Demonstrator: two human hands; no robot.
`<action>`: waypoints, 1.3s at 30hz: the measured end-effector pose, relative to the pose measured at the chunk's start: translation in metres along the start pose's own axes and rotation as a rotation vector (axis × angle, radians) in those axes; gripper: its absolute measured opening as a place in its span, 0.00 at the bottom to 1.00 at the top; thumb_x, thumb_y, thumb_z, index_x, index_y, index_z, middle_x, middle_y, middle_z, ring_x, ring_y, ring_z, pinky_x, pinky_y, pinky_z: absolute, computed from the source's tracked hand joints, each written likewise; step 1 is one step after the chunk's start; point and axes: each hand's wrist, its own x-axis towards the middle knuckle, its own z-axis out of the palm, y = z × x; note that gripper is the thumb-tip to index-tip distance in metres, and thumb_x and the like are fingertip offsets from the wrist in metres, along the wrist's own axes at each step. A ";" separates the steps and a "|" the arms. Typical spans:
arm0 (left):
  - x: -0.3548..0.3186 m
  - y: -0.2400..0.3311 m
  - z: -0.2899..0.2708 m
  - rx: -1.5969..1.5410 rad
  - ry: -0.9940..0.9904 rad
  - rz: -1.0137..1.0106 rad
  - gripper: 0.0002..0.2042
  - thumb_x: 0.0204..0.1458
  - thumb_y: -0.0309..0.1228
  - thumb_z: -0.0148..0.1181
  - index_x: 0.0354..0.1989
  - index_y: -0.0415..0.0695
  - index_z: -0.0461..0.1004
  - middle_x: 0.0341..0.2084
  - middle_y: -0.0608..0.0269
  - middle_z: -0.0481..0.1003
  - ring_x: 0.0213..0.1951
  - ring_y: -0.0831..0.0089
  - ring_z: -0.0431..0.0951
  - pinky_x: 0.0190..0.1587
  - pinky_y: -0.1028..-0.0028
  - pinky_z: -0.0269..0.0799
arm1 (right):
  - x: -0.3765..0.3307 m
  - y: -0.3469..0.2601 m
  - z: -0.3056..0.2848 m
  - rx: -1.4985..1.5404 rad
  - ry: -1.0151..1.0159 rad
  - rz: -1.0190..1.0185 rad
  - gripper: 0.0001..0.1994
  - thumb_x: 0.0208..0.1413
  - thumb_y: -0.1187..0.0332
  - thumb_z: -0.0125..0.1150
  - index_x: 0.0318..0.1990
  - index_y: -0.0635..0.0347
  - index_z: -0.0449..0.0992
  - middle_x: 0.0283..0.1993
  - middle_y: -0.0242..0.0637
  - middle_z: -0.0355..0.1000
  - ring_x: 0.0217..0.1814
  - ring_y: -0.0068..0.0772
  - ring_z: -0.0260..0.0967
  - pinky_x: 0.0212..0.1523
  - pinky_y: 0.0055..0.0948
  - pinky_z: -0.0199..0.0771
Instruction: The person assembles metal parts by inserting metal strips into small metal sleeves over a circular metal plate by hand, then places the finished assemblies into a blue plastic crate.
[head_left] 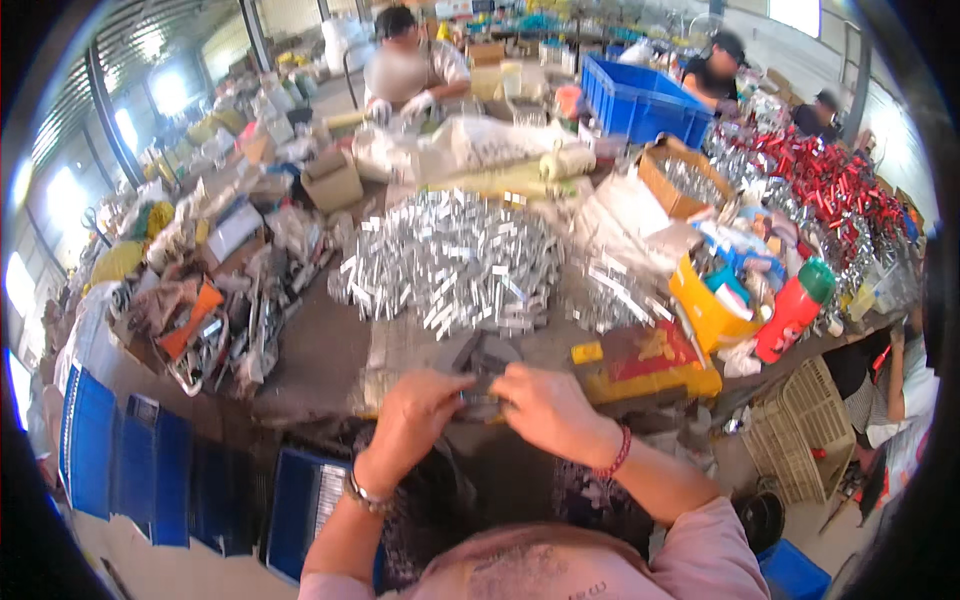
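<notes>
Both my hands are at the table's near edge, fingers closed and fingertips facing each other. My left hand and my right hand pinch the two ends of a small silvery metal piece; its exact form is blurred and partly covered by my fingers. Just beyond them on the tabletop is a dark grey, roundish object, whose kind I cannot make out. Past it lies a wide heap of short silver metal pieces.
At right stand a yellow container, a red bottle with a green cap, and an open cardboard box. Red and silver pieces pile behind. Scrap covers the left. Blue bins stand below. A person works opposite.
</notes>
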 end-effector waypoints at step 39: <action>-0.015 -0.001 0.008 -0.138 0.030 -0.288 0.08 0.50 0.17 0.75 0.37 0.37 0.85 0.34 0.61 0.78 0.38 0.67 0.80 0.42 0.70 0.74 | 0.012 0.004 0.006 -0.199 0.027 -0.191 0.01 0.54 0.71 0.65 0.31 0.54 0.79 0.37 0.35 0.71 0.46 0.43 0.74 0.47 0.43 0.76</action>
